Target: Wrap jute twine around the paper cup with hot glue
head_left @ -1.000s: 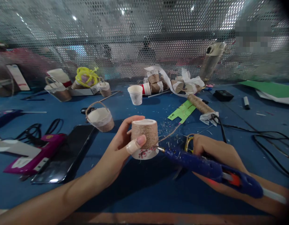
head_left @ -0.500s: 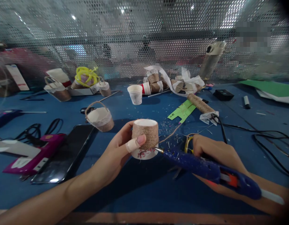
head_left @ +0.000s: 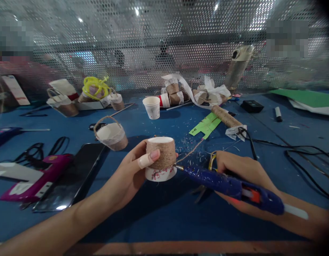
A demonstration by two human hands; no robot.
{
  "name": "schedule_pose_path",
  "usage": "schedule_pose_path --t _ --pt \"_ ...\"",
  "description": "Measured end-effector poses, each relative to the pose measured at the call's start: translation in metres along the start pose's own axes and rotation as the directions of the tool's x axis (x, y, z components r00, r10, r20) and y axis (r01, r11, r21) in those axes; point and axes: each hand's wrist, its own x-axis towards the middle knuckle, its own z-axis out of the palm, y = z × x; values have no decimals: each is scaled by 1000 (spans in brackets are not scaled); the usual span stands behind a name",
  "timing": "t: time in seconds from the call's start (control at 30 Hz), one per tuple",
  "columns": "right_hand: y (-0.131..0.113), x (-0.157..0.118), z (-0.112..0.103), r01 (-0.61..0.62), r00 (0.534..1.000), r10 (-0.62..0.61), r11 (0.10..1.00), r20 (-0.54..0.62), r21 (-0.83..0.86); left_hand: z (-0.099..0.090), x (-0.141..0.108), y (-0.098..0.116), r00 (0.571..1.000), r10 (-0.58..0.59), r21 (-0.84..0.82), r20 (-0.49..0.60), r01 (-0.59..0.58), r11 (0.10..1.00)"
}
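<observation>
A paper cup, wrapped in brown twine over most of its side, is held upside-down-looking, wide end low, in my left hand. A bandage circles that thumb. The lower band shows white paper with pink blossoms. My right hand is closed round a blue hot glue gun, whose metal nozzle meets the cup at the twine's lower edge. A white glue stick juts from its back. Scissors with a yellow handle hang at the same hand. Loose twine runs from the cup toward a green card.
Left lie a phone, a magenta power strip and a twine-handled cup basket. Behind stand a white paper cup and several wrapped cups. A twine roll and black cable lie right. Perforated metal screen closes the back.
The view has shifted slightly. The wrapped cup has turned a little in my left hand, baring more blossom print. The glue gun's nozzle stays at the twine's edge.
</observation>
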Motion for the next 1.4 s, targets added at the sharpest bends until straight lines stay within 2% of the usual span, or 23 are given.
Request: schedule_pose_path --t 0.13,0.27,0.47,0.57,0.77,0.97,1.13,1.3,1.4 --pt "-8 -2 5 29 998 -30 999 -49 -18 -4 1 -3 999 34 60 27 -35 998" --pt "-13 -5 9 6 997 -11 998 -83 -66 -7 2 -6 997 55 112 53 -60 992" --pt "-8 -5 5 11 998 -12 1000 -62 -18 -8 2 -6 998 46 58 48 -48 997" --pt "-6 -3 1 11 999 -11 1000 -42 -18 -10 2 -6 997 50 36 65 -52 998" --pt "-4 -2 -1 12 998 -15 998 -54 -60 -6 3 -3 998 52 -10 24 -52 999" --pt "-1 -3 -1 -36 999 38 999 -37 40 -5 3 0 999 52 -30 -10 -52 998" --pt "-2 1 -2 -71 992 81 992 -92 103 -5 4 3 997 78 -49 -22 -79 996" --pt "-3 4 -4 -51 979 110 947 -169 317 -6 3 0 994 101 -64 34 -99 993" --pt "-5 7 -1 -80 951 178 931 -253 356 -4 2 -4 994 62 -50 93 -57 997"
